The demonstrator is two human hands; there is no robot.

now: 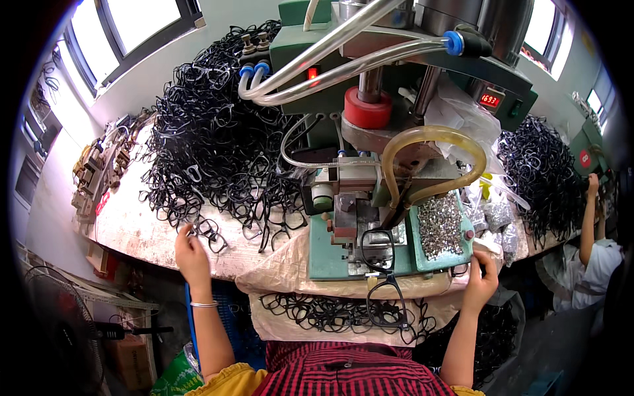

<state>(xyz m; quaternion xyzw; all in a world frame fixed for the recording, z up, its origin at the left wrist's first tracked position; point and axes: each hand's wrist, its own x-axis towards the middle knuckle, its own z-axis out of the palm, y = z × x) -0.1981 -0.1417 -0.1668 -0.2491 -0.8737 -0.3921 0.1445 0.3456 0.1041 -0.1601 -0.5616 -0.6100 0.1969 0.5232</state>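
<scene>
My left hand (193,256) is at the left edge of a large heap of black eyeglass frames (211,119), its fingers curled together beside a few loose frames (212,234). Whatever may be between its fingertips is too small to tell. My right hand (481,285) is by the front right corner of a green tray (430,266) filled with small metal pieces (440,228). Its fingers are bent into a pinch, and what they hold is hidden. In front of the green press (327,264), one black eyeglass frame (389,277) hangs endwise at the fixture, one rim above the other.
More black frames (317,313) lie on brown paper (264,280) at my lap. A yellowish hose (477,155) arches over the tray. Clear tubes (343,63) cross above. Plastic bags of small parts (498,214) sit right of the tray. Another person's arm (588,224) is at far right.
</scene>
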